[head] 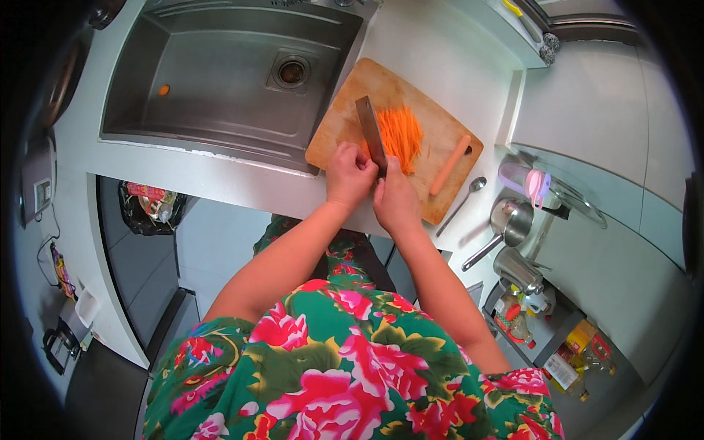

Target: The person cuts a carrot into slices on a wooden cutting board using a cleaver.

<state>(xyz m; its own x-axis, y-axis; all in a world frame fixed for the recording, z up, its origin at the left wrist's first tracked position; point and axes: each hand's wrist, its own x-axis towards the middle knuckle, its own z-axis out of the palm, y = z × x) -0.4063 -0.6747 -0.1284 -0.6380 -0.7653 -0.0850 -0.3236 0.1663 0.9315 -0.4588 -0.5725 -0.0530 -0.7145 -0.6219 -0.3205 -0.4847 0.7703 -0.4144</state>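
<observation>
My right hand [397, 199] is closed round the handle of a kitchen cleaver [370, 129], its blade pointing away from me over a wooden cutting board [352, 110]. Left of the blade, my left hand [351, 171] has its fingers curled at the board's near edge; a bit of orange carrot shows beside its fingertips, and whether they grip it is hidden. Shredded carrot [401, 137] lies in a pile against the blade's right side. An orange-pink stick-shaped thing [451, 165], perhaps a peeler or knife handle, rests near the board's right corner.
A steel sink [220, 99] adjoins the board on the left, with a small orange piece [164, 89] in it. To the right are a metal spoon [462, 206], a small saucepan [511, 223], a steel cup [518, 269] and a rack of bottles [514, 319].
</observation>
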